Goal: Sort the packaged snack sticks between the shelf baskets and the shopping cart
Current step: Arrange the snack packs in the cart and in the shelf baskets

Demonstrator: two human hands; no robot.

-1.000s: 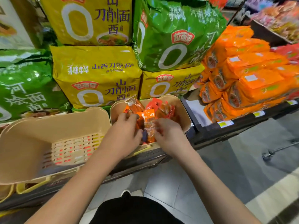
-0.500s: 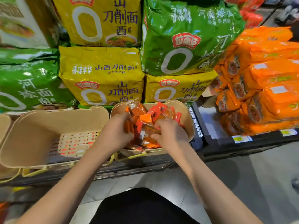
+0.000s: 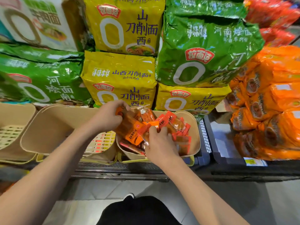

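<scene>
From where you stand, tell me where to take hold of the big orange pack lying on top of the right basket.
Take the big orange pack across its narrow width near the upper end, coming from above and the left, where the left hand already grips it. It lies tilted on the heap in the right basket, its long flat face up. The right hand covers the lower packs.

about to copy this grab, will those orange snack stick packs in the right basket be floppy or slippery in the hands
Probably slippery: the snack stick packs have glossy film that catches the light. Likely light, since the left hand grips several at once. Probably semi-stiff along their length, as they jut over the basket rim without drooping; the right hand steadies the loose pile.
</scene>
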